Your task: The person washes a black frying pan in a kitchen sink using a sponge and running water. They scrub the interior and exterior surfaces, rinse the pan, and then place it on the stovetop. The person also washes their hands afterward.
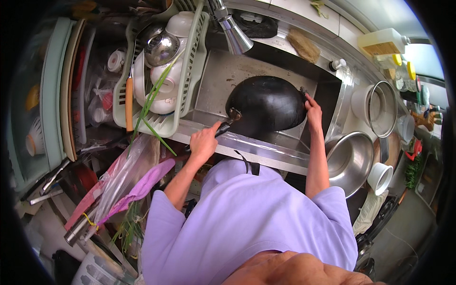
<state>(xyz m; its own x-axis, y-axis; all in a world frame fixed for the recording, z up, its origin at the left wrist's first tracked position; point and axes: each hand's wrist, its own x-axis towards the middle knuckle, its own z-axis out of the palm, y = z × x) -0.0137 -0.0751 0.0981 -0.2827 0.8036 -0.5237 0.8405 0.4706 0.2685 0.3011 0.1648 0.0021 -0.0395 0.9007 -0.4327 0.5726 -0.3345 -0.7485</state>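
Observation:
A black wok [267,103] lies tilted in the stainless-steel sink [217,74], a dark rounded surface facing up. My left hand [203,142] is closed around its black handle [222,129], near the metal bracket at the wok's left side. At the right edge of the wok, my right hand [314,110] holds a small dark scourer [302,91] against or close to the rim; its fingertips are partly hidden. Above the sink hangs a chrome tap head [237,35], with no water seen flowing from it.
Left of the sink, a pale green dish rack [119,107] holds bowls, green stalks and an orange-handled utensil [129,103]. A brown sponge-like pad [303,45] lies behind the sink. Steel basin [351,164], white pot [380,178] and strainer [383,133] stand at right.

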